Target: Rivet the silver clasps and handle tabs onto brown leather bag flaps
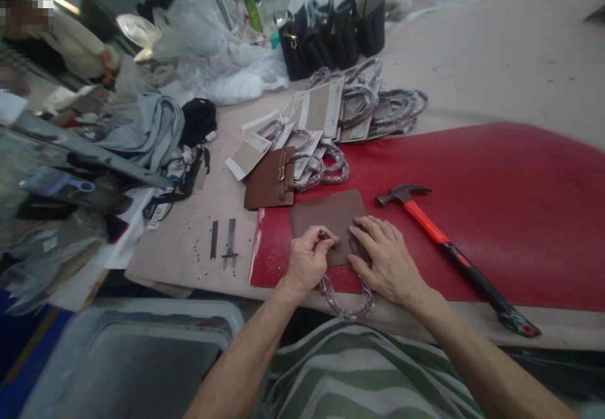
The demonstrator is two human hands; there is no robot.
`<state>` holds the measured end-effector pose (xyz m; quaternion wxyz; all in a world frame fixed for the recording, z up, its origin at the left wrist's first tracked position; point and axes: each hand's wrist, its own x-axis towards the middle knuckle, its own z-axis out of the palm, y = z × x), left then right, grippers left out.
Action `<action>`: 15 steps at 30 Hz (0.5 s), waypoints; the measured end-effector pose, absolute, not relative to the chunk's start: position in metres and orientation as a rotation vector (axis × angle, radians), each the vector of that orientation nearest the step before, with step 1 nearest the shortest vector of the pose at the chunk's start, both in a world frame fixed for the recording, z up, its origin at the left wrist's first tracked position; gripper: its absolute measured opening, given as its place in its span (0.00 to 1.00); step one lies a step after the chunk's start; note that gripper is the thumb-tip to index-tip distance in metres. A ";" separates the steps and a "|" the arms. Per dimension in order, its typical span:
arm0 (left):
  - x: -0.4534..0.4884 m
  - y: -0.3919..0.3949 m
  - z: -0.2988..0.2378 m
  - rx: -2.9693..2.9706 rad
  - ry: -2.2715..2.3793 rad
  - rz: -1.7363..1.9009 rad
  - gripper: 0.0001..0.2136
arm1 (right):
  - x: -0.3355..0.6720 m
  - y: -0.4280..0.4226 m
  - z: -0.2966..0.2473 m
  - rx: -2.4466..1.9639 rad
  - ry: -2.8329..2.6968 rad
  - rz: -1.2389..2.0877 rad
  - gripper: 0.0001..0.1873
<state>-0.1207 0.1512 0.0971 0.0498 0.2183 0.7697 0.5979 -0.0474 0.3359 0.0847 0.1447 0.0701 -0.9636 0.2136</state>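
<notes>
Striped shirt (pixel 373 375) sat closest; left hand (pixel 308 258) pinched a small tool (pixel 322 234), right hand (pixel 390 261) rested half-open along brown leather (pixel 328 216), probably light, bendy, best gripped edgewise.

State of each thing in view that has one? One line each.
Left hand: pinching a small tool
Right hand: resting at brown panel's edge
Brown panel: lying flat
Handle loop: plastic-wrapped
Hammer: lying down, unheld
Red sheet: spread flat
Black bags: standing upright
</notes>
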 end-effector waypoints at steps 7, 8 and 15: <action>-0.123 0.150 0.096 0.850 2.412 1.689 0.06 | -0.036 0.385 0.105 -0.077 -2.615 0.541 0.21; -0.123 0.150 0.094 0.879 2.424 1.678 0.06 | -0.032 0.397 0.109 -0.182 -2.659 0.425 0.22; -0.117 0.148 0.085 1.054 2.518 1.613 0.06 | -0.017 0.441 0.115 -0.742 -2.939 0.912 0.10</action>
